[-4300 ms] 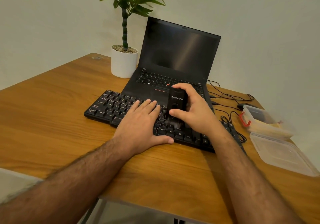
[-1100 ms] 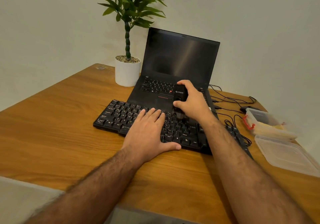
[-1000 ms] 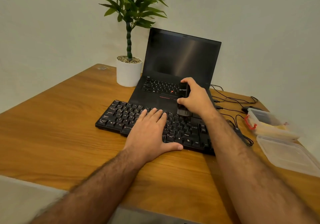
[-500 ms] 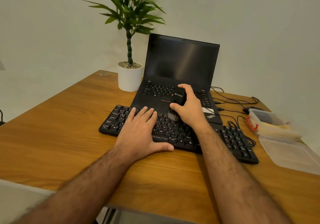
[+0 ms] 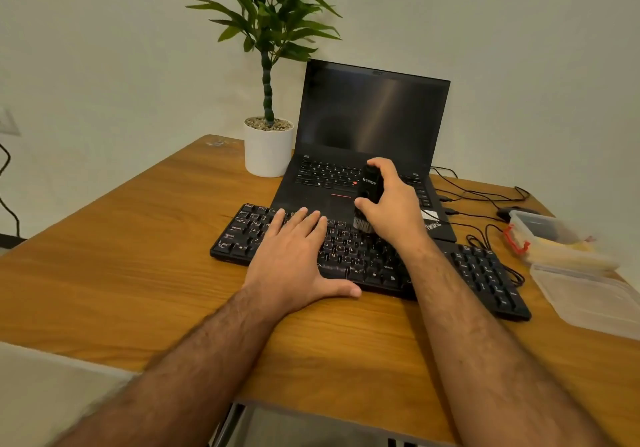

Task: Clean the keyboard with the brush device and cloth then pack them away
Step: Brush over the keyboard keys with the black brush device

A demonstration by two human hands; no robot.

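A black keyboard (image 5: 481, 273) lies across the wooden table (image 5: 121, 256) in front of an open laptop. My left hand (image 5: 294, 259) rests flat on its left half, fingers straight and thumb at the front edge. My right hand (image 5: 391, 204) grips a black brush device (image 5: 371, 183) upright, its grey bristles (image 5: 362, 224) touching the keyboard's top row near the middle. No cloth can be made out for certain.
The black laptop (image 5: 374, 117) stands open behind the keyboard. A potted plant (image 5: 268, 149) sits at the back left. A clear plastic box (image 5: 547, 239) with a red clasp and its loose lid (image 5: 588, 294) lie at the right, with cables (image 5: 478, 197) and a mouse (image 5: 516, 211) behind.
My right hand with the brush device has shifted along the keyboard's upper rows toward the middle. The view has tilted up and drawn back. My left hand stays flat on the keys.
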